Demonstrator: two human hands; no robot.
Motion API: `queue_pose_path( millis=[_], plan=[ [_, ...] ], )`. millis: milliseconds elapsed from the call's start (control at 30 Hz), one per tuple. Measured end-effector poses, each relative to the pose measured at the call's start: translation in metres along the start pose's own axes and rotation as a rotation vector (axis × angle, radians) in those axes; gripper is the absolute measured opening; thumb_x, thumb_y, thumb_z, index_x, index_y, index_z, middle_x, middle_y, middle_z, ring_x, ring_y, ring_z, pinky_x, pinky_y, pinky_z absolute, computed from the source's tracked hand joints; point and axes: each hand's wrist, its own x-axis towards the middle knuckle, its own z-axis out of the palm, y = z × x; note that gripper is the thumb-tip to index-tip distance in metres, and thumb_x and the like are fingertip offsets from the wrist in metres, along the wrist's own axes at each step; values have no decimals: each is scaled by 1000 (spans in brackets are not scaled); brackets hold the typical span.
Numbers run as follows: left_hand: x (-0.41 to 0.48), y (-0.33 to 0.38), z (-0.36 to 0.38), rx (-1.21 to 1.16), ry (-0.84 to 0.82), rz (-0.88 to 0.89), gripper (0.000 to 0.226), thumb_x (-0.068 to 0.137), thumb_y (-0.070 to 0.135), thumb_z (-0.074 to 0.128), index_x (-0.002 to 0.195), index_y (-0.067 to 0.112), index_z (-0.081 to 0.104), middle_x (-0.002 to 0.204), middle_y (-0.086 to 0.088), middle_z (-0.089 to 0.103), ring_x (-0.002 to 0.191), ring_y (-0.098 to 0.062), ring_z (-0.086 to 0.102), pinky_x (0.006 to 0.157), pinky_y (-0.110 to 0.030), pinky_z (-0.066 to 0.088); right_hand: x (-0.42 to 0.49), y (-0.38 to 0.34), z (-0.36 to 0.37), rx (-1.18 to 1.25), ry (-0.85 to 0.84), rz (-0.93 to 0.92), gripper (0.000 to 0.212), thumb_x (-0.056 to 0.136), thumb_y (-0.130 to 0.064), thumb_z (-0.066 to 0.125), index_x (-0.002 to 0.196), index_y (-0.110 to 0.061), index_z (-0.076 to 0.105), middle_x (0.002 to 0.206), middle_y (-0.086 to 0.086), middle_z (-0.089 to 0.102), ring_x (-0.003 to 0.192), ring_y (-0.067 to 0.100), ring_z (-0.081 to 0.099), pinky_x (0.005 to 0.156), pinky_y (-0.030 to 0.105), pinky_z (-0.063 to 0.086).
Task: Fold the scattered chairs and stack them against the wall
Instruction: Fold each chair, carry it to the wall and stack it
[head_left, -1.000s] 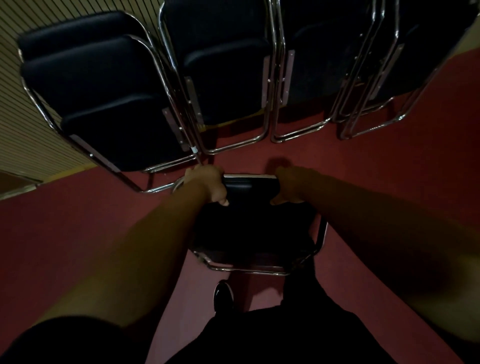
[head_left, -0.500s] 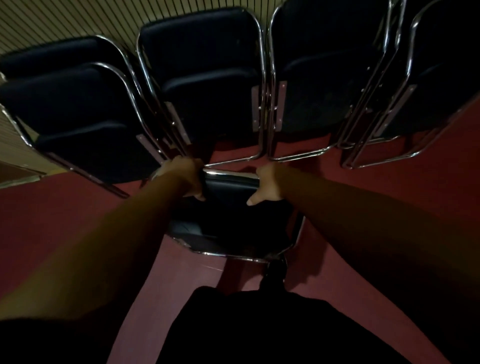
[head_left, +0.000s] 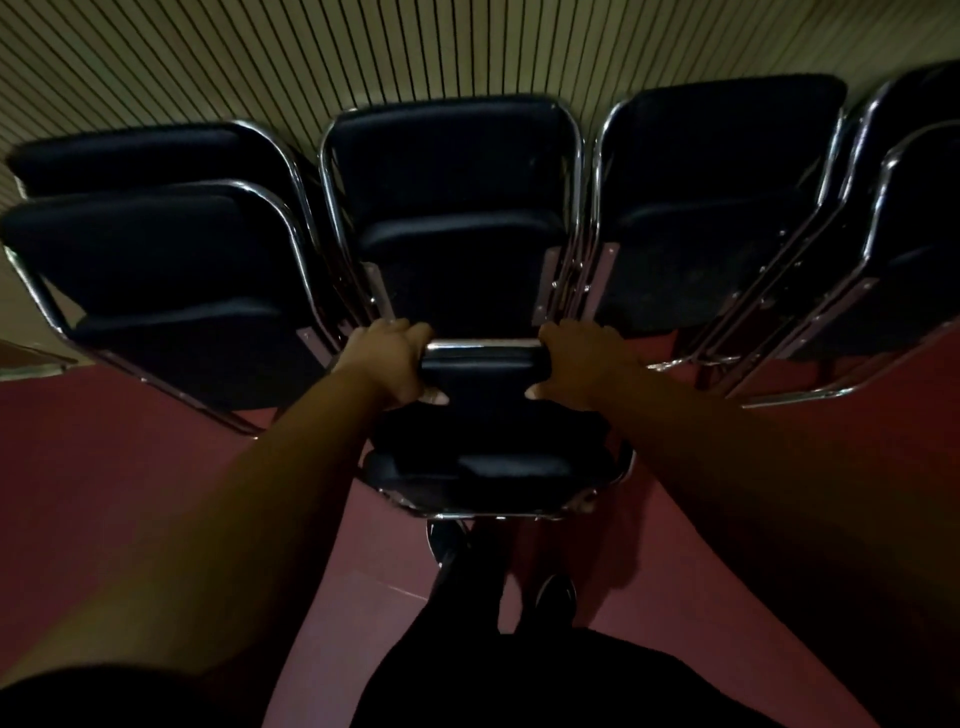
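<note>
Dim room, dark red floor. At 6, two dark shoes stand on it, just behind the folding chair at centre. The chair's chrome top rail runs 9 to 3, parallel to the wall; the frame stands about upright, seat pad toward 6. Left hand wraps the rail's 9 end and right hand the 3 end, thumbs on the backrest pad. At 12, a row of folded chairs leans on the slatted wall, blocking the way ahead.

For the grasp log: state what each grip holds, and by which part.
Both hold the chair by the top of its backrest: left grip curled over the left corner, right grip over the right corner.
</note>
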Motion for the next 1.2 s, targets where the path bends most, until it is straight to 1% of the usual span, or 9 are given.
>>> queue_pose_path(
  millis=[133, 300, 533, 667, 767, 833, 967, 1100, 1200],
  plan=[
    [18, -30, -13, -16, -89, 44, 104, 58, 75, 86, 145, 35, 46, 140, -2, 55, 131, -32, 50, 106, -50, 39, 28, -15, -16, -67, -42, 26, 93, 77, -73, 76, 149, -24, 43, 150, 9, 50, 132, 35, 53, 107, 49, 44],
    [34, -44, -21, -74, -157, -31, 100, 61, 62, 92, 144, 35, 43, 144, -3, 52, 136, -35, 45, 111, -57, 34, 59, -26, -32, -111, -52, 33, 92, 74, -72, 78, 144, -21, 47, 144, 14, 54, 128, 37, 56, 103, 47, 48],
    [64, -52, -28, -106, -149, -116, 93, 60, 60, 92, 138, 37, 48, 140, -1, 57, 131, -32, 52, 105, -52, 40, 99, -19, -44, -120, -79, -20, 94, 75, -73, 78, 146, -19, 45, 142, 14, 54, 128, 37, 55, 104, 48, 46],
    [97, -32, -48, -125, -277, -288, 101, 55, 57, 96, 142, 39, 49, 139, 1, 61, 131, -31, 57, 100, -50, 48, 129, -1, -61, -63, -182, -41, 91, 71, -69, 84, 141, -22, 50, 139, 11, 59, 127, 35, 58, 103, 47, 45],
    [115, -25, -60, -117, -304, -342, 104, 51, 56, 98, 143, 39, 51, 141, 3, 61, 133, -31, 56, 103, -51, 49, 149, 10, -75, 9, -246, -61, 83, 64, -63, 91, 129, -26, 57, 130, 7, 66, 120, 31, 62, 104, 45, 48],
    [125, -25, -70, -120, -282, -352, 102, 51, 54, 98, 140, 38, 54, 139, 0, 63, 131, -31, 57, 105, -50, 50, 161, 17, -85, 37, -256, -70, 81, 61, -64, 93, 124, -27, 57, 125, 5, 67, 116, 30, 63, 103, 48, 49],
    [138, -30, -103, -135, -188, -379, 93, 55, 50, 99, 136, 35, 57, 135, -2, 65, 128, -32, 60, 103, -48, 50, 185, 24, -115, 80, -180, -92, 89, 61, -64, 93, 134, -26, 58, 130, 6, 65, 121, 34, 61, 109, 53, 45],
    [155, -35, -130, -92, -80, -383, 93, 58, 52, 98, 137, 30, 54, 135, -6, 63, 126, -35, 59, 99, -52, 53, 210, 30, -144, 70, -87, -149, 81, 65, -65, 89, 128, -24, 60, 117, 6, 66, 113, 33, 63, 103, 53, 50],
    [169, -41, -143, -66, -35, -390, 99, 60, 52, 98, 144, 29, 50, 139, -10, 58, 130, -38, 54, 100, -54, 49, 224, 28, -164, 28, -24, -140, 84, 73, -65, 86, 140, -24, 55, 127, 10, 61, 119, 35, 59, 105, 51, 48]
  ],
)
